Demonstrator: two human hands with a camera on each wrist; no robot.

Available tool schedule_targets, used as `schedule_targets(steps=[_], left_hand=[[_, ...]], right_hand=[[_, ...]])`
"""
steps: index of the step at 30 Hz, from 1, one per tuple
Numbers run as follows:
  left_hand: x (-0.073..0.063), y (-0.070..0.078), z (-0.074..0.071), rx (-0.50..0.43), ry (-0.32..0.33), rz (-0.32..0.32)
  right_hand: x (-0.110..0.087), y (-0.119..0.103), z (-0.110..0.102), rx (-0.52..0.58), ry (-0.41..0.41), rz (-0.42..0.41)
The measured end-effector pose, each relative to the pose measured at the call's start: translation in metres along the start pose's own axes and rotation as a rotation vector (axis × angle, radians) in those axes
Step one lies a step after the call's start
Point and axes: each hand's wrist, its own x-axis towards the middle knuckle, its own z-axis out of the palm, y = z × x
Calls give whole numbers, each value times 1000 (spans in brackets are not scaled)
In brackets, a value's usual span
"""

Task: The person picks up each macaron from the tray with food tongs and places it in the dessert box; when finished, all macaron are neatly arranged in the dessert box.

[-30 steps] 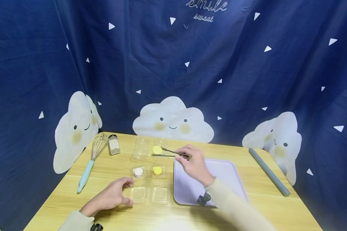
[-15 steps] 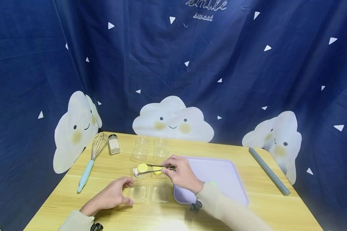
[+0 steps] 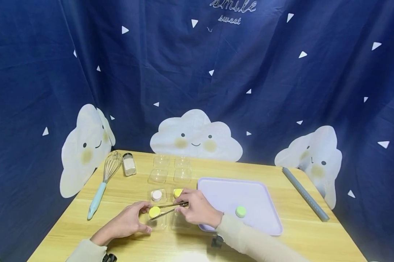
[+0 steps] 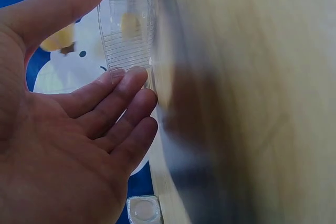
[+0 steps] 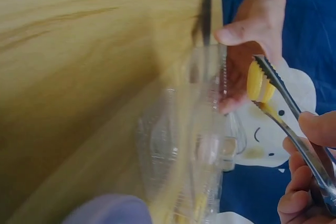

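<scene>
My right hand (image 3: 200, 209) holds metal tongs (image 5: 287, 97) whose serrated tips pinch a yellow macaron (image 3: 154, 212). The macaron hangs over the near left compartment of a clear plastic box (image 3: 160, 225) with open lids at the back. A white macaron (image 3: 156, 195) sits in the far left compartment; another yellow macaron (image 3: 178, 192), partly hidden by my right hand, sits to its right. My left hand (image 3: 128, 220) is at the box's left side, and in the left wrist view its fingertips touch the clear wall, fingers loosely extended.
A lilac tray (image 3: 229, 187) carrying a green macaron (image 3: 241, 211) lies right of the box. Far left are a whisk (image 3: 98, 198) and a black-lidded jar (image 3: 129, 165). A long grey rod (image 3: 305, 194) lies at the right. A blue curtain (image 3: 197, 91) surrounds the table.
My right hand has brought the tongs and yellow macaron leftward and nearer, from above the box's back part to its near left compartment. The tray's green macaron came into view. My left hand stayed put.
</scene>
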Motion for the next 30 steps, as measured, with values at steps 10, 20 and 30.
schedule_targets(steps=[10, 20, 30], left_hand=[[2, -2, -1, 13, 2, 9], [0, -2, 0, -5, 2, 32], [-1, -2, -1, -21, -15, 48]], right_hand=[[0, 2, 12, -84, -44, -9], [0, 4, 20, -62, -82, -19], [0, 9, 25, -126, -96, -59]])
